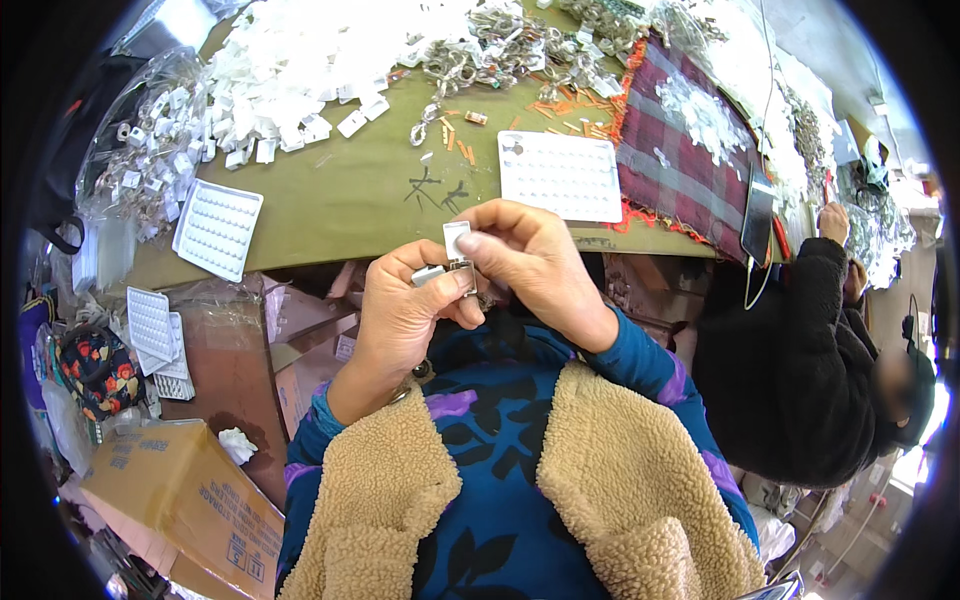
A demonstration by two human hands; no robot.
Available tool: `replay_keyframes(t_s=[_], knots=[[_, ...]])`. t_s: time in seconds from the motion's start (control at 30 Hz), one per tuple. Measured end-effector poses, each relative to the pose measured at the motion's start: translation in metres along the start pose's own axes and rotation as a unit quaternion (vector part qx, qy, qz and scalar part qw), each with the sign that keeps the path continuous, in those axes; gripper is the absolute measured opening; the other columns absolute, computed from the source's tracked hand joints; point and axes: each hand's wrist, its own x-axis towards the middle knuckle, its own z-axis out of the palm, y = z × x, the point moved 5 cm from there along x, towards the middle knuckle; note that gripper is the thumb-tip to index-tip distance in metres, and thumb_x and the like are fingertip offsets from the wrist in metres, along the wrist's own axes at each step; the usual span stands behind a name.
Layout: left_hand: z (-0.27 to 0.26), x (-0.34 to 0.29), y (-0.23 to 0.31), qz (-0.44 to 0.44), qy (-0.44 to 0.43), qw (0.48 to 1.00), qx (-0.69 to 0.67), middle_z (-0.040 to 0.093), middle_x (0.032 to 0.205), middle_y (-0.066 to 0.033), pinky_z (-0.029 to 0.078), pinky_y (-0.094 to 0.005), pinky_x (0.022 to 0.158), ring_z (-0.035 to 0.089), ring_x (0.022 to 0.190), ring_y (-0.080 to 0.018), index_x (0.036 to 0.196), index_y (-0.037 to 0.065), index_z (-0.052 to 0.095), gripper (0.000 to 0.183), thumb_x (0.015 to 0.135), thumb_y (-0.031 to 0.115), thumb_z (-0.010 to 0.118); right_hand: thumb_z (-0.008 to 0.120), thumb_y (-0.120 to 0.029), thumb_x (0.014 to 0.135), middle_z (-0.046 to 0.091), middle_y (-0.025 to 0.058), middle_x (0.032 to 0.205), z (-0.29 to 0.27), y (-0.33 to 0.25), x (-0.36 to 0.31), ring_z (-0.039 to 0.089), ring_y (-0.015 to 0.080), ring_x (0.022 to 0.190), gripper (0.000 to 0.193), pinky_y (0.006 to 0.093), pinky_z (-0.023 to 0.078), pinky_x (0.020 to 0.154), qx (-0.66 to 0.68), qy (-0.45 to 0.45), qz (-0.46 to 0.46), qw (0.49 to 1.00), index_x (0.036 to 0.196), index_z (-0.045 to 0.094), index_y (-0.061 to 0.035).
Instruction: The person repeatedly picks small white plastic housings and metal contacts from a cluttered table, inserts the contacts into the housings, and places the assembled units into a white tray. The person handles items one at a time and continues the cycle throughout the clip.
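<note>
Both my hands meet in front of my chest, just off the near edge of the table (350, 220). My right hand (540, 262) pinches a small white rectangular plastic piece (456, 236) between thumb and fingers. My left hand (392, 312) is closed on a small metal piece (462, 268), which sits right below the white piece; whether the two are joined I cannot tell. Another small white piece (428, 275) shows between the fingers of my left hand. My fingers hide much of these parts.
White trays with rows of bumps (560, 175) lie on the table. Behind them are heaps of white pieces (290, 70), metal chains (490, 45) and orange strips (570, 105). A plaid cloth (690, 130) and phone (757, 215) lie right. A cardboard box (185, 500) stands lower left; a co-worker (790, 370) sits right.
</note>
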Motion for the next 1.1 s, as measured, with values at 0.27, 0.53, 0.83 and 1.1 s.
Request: replay_keyframes(t_s=[0.27,0.53,0.83,1.1], knots=[[0.002,0.002,-0.022,-0.117,-0.068,0.942,-0.307,0.065,0.086,-0.0043,0.044,-0.0157,0.046,0.052,0.053,-0.0027,0.109,-0.001,0.061,0.031,0.091,0.023,0.071,0.077,-0.004,0.077,0.065,0.0119,0.097,0.002,-0.033,-0.009,0.063,0.0197,0.082,0.017,0.0301,0.05,0.071,-0.266,-0.019,-0.291,0.919,0.092,0.07,0.0003],[0.007,0.005,-0.023,-0.097,-0.06,0.963,-0.245,0.061,0.086,0.0009,0.038,-0.0148,0.05,0.045,0.054,-0.0003,0.108,0.002,0.06,0.029,0.095,0.027,0.066,0.076,-0.006,0.065,0.064,0.011,0.093,0.004,-0.036,-0.033,0.062,0.0271,0.08,0.026,0.0378,0.05,0.07,-0.428,0.047,-0.542,0.722,0.087,0.064,-0.0007],[0.03,0.008,-0.029,-0.171,-0.078,0.955,-0.229,0.057,0.087,-0.005,0.04,-0.0161,0.042,0.049,0.055,-0.0026,0.113,0.007,0.051,0.019,0.101,0.022,0.055,0.076,-0.012,0.072,0.065,0.012,0.103,-0.036,-0.036,-0.055,0.062,0.0263,0.085,0.031,0.0394,0.05,0.077,-0.402,0.012,-0.538,0.74,0.096,0.062,0.0005],[0.048,0.025,-0.03,-0.102,-0.117,0.976,-0.15,0.064,0.092,-0.0177,0.046,-0.0175,0.044,0.06,0.063,-0.0109,0.104,0.002,0.053,0.028,0.097,0.028,0.062,0.067,-0.001,0.081,0.062,0.0151,0.083,-0.204,-0.057,-0.049,0.064,0.0337,0.077,0.005,0.04,0.05,0.068,-0.417,0.407,-0.266,0.768,0.085,0.068,0.0016]])
